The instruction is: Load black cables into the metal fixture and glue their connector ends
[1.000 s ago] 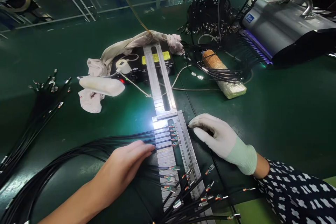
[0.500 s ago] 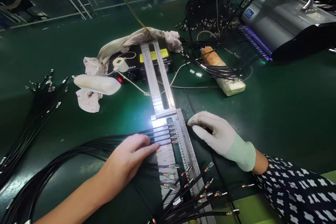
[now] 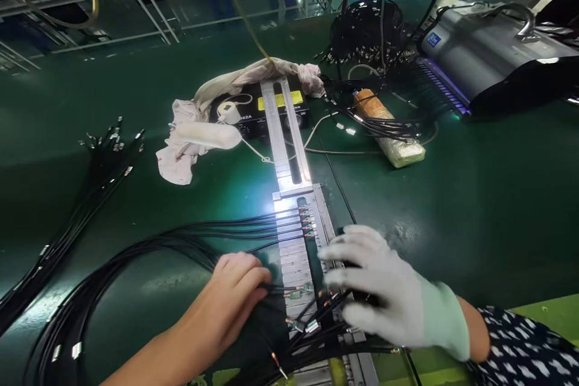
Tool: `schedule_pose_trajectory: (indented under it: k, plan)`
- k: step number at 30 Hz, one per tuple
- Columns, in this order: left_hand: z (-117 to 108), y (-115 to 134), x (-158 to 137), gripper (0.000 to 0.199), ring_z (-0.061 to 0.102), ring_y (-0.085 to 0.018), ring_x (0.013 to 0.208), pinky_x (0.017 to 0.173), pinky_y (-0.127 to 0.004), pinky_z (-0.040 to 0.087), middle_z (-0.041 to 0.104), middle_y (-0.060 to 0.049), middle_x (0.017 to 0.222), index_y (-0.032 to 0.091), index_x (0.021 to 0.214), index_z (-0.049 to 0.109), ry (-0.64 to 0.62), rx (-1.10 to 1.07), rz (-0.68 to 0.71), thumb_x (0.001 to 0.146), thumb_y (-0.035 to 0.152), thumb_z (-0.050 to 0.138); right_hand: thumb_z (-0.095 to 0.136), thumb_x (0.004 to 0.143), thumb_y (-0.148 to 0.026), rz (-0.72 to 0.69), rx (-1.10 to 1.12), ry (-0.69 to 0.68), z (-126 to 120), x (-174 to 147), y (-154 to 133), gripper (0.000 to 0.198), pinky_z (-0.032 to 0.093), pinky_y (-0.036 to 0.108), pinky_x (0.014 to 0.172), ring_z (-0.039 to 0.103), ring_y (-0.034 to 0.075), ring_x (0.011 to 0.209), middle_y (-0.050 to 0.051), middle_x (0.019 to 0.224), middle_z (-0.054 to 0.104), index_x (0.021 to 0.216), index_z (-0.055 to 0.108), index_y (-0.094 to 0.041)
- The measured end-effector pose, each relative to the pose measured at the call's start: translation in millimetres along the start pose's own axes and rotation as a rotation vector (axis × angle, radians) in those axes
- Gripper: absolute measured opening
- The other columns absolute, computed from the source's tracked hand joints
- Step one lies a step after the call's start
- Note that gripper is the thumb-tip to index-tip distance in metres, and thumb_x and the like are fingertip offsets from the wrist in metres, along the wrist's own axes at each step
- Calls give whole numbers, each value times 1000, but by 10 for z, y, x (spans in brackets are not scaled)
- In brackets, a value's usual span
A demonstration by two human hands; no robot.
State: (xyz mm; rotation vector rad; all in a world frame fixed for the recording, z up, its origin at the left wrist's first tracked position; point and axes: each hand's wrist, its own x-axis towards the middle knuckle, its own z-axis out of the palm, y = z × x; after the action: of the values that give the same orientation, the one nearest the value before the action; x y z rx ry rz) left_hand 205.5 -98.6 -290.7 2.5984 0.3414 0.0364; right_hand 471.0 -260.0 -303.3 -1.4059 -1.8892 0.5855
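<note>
Black cables with small metal connector ends lie side by side across a slotted metal fixture, their tips in a row at its right bar. My bare left hand is closed around a black cable at the fixture's left edge; the cable's end shows past my fingertips. My right hand, in a white glove with a green cuff, hovers over the right bar with fingers spread and slightly blurred. Below it lies a pile of loose cables with exposed coloured wires and metal ends, partly covered by the glove.
A black control box with a cloth over it stands behind the fixture. A grey machine with violet light is at the back right. A wrapped orange-and-silver block and cable bundles lie on the green table.
My left hand has moved down the fixture from the row of cables and closed on a lower cable. My right hand has come down and left over the loose pile, fingers spreading.
</note>
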Motion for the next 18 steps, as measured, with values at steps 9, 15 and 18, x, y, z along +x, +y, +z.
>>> schedule_pose_trajectory:
  k: [9, 15, 18]
  plan:
    - [26, -37, 234, 20, 49, -11, 92, 82, -20, 41, 57, -3, 100, 17, 110, 54, 229, 13, 70, 95, 5, 47, 51, 98, -33, 311, 270, 231, -115, 119, 260, 21, 49, 36, 99, 60, 19, 111, 5, 117, 65, 98, 70, -23]
    - [16, -148, 398, 33, 52, -12, 89, 78, -21, 43, 59, -6, 100, 16, 120, 57, 228, 126, 187, 95, 3, 41, 53, 99, -27, 312, 209, 200, -126, 214, 322, 18, 50, 35, 96, 61, 18, 106, 5, 111, 68, 97, 70, -22]
    - [1, -154, 420, 34, 51, -11, 88, 78, -21, 43, 59, -6, 99, 15, 122, 57, 239, 172, 182, 94, 2, 42, 53, 99, -26, 327, 219, 205, -117, 206, 301, 17, 49, 35, 96, 60, 17, 106, 3, 111, 68, 98, 70, -22]
